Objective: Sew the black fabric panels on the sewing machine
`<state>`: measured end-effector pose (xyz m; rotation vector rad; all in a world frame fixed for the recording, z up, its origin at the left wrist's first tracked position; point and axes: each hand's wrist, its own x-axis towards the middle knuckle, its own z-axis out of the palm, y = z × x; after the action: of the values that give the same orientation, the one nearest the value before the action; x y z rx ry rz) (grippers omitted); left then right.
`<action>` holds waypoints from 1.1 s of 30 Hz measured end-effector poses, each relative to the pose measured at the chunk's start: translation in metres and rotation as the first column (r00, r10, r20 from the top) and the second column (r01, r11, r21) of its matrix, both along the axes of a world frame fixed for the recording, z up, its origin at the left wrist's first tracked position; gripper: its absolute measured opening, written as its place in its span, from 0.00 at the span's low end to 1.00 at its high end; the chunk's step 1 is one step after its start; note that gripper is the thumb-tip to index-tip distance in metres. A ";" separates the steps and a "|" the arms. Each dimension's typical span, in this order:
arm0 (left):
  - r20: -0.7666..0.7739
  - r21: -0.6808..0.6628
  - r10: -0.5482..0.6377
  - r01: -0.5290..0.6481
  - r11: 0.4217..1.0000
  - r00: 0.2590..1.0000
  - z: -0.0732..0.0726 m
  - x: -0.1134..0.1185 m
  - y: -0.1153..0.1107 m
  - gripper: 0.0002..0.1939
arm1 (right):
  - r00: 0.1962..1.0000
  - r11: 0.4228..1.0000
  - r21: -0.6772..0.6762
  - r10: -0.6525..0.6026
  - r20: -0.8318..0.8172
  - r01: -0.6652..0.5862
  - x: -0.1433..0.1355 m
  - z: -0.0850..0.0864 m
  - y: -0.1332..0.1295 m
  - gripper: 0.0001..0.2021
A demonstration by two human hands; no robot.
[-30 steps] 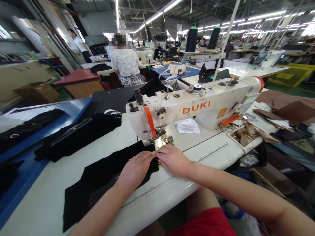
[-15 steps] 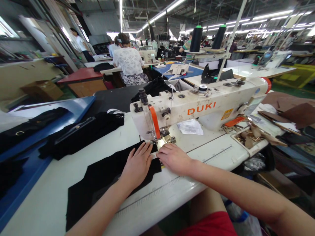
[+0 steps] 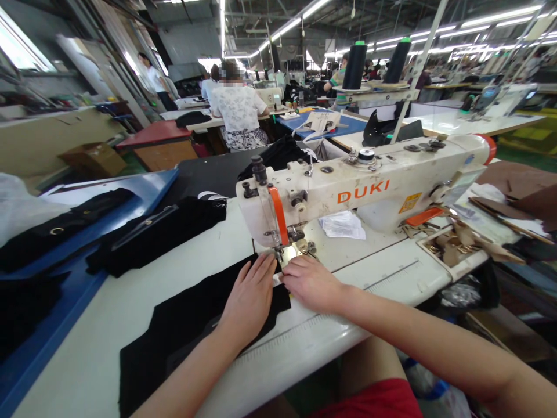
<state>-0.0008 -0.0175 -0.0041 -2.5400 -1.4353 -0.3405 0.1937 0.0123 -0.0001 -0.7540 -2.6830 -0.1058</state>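
A black fabric piece [image 3: 174, 316] lies on the sewing machine's white bed, its far end under the presser foot area. My left hand [image 3: 250, 296] rests flat on this fabric, fingers stretched toward the needle. Close beside it, my right hand [image 3: 311, 284] has its fingers bent and pressed together at a small white label [image 3: 277, 280] on the fabric's edge. Their exact hold is partly hidden. The sewing machine [image 3: 365, 188] stands right behind both hands, with an orange lever guard [image 3: 278, 216] above the fingertips. A small lamp lights the needle area.
A stack of white labels [image 3: 342, 225] lies under the machine arm. On the right, a tray [image 3: 452, 270] holds brown pieces and metal parts. Black sewn pieces [image 3: 159, 235] lie at the left by a blue table [image 3: 98, 296]. A person in a white top [image 3: 239, 110] sits farther back.
The view has shifted slightly, so the scene sits a little farther right. Both hands keep nearly the same place on the fabric by the needle.
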 end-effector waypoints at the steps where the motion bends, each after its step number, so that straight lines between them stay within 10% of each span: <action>1: 0.016 -0.027 -0.041 0.042 0.999 0.999 -0.001 -0.001 0.002 0.23 | 1.000 1.000 0.003 0.001 -0.001 -0.001 0.000 0.000 0.000 0.06; 22: 0.216 -0.066 -0.084 0.100 0.993 0.973 0.000 0.006 0.046 0.15 | 0.996 0.998 0.002 -0.063 0.059 0.063 0.002 0.002 0.027 0.07; 33: 0.112 -0.025 -0.097 0.100 0.995 0.989 -0.003 0.000 0.017 0.19 | 0.995 0.996 -0.008 -0.086 0.053 0.086 0.002 0.000 0.028 0.07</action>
<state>-0.0010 -0.0002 -0.0073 -2.6613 -1.3640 -0.4866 0.1954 0.0400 -0.0001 -0.8816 -2.7023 -0.1354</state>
